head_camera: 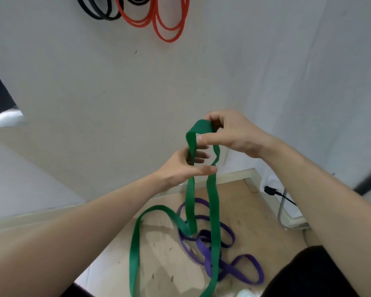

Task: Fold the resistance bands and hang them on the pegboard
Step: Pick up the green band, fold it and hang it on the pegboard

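Green flat rubber resistance band (212,206) hangs from two hands and drops down to the light brown wooden floor (159,254). Down there, close to the person, it lies in one big loose loop. Part of it rests on top of a purple flat rubber band (246,273), which lies on the floor in a twisty heap.

Higher up, two strands of the green one rise side by side to the hands. The left hand (184,168) is lower. Its fingers curl round one strand and its thumb sticks out across the front. The right hand (229,133) is just above it. Its thumb and fingers pinch the top of the green one, where it bends over in a fold. Both bare arms reach forward.

Behind the hands is a pale wall (137,82). A black plug (270,190) sits low on the right. High on the wall hang thin orange rubber bands (169,28) in loops, with thin black rubber bands (99,11) beside them on the left.
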### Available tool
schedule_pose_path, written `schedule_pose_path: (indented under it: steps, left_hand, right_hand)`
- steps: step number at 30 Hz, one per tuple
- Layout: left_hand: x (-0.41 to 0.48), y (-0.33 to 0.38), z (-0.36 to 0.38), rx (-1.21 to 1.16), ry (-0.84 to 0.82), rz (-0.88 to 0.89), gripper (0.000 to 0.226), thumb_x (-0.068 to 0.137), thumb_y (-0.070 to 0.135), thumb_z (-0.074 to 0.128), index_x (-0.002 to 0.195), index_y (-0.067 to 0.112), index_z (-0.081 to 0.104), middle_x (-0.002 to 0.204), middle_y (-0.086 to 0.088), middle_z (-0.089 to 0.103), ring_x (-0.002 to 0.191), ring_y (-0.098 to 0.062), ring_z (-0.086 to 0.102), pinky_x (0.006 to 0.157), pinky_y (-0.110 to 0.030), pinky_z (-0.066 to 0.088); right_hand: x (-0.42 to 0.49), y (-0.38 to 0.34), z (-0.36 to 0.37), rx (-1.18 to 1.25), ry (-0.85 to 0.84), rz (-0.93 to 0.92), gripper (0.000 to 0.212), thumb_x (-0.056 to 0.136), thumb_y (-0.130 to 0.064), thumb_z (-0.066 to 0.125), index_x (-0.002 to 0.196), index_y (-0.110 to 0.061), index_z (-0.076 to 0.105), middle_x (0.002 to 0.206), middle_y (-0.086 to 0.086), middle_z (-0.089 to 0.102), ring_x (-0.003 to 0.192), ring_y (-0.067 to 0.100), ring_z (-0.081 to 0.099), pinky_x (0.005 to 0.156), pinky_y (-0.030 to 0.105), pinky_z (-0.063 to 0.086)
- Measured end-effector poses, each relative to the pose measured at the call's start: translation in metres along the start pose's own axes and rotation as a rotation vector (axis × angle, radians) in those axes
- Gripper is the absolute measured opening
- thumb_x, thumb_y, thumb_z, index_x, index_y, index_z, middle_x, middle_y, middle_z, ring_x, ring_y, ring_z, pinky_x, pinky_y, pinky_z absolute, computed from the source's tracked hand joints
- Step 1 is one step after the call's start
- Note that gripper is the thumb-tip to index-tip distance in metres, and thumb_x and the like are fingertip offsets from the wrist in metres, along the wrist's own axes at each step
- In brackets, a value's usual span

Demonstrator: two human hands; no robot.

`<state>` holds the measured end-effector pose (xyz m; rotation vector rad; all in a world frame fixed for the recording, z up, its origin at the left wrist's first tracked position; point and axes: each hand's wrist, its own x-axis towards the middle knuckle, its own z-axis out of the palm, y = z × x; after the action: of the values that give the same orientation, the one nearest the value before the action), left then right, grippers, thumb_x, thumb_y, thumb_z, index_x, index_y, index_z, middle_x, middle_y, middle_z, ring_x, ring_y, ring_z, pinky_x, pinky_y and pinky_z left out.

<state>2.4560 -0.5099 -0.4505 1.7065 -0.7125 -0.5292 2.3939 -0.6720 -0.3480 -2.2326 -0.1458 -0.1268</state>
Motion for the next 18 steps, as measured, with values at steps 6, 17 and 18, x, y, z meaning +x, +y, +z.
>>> schedule_pose_path:
  steps: [6, 17, 18]
  left_hand:
    - [0.010, -0.009, 0.018, 0.026, 0.004, -0.072, 0.028, 0.090, 0.017, 0.075, 0.116, 0.019, 0.065, 0.111, 0.001, 0.074, 0.101, -0.011, 0.072, 0.098, -0.034, 0.056]
    - [0.011, -0.006, 0.016, 0.033, 0.010, -0.064, 0.013, 0.097, 0.015, 0.065, 0.110, 0.019, 0.066, 0.096, -0.005, 0.075, 0.092, -0.013, 0.074, 0.085, -0.026, 0.058]
    - [0.010, -0.008, 0.013, 0.048, 0.009, -0.056, 0.013, 0.097, 0.012, 0.064, 0.109, 0.018, 0.066, 0.096, -0.008, 0.073, 0.092, -0.017, 0.073, 0.086, -0.029, 0.060]
  right_hand:
    - [-0.001, 0.011, -0.006, 0.162, 0.119, -0.037, 0.020, 0.088, -0.011, 0.074, 0.100, 0.005, 0.070, 0.092, 0.018, 0.068, 0.080, 0.016, 0.065, 0.077, 0.034, 0.060]
    - [-0.006, 0.021, -0.023, 0.588, 0.270, -0.097, 0.011, 0.096, -0.006, 0.060, 0.095, -0.003, 0.071, 0.092, 0.013, 0.067, 0.087, 0.023, 0.067, 0.080, 0.034, 0.058]
    - [-0.006, 0.024, -0.024, 0.586, 0.281, -0.087, 0.011, 0.096, -0.006, 0.061, 0.095, -0.003, 0.072, 0.092, 0.013, 0.067, 0.087, 0.023, 0.067, 0.080, 0.034, 0.058]
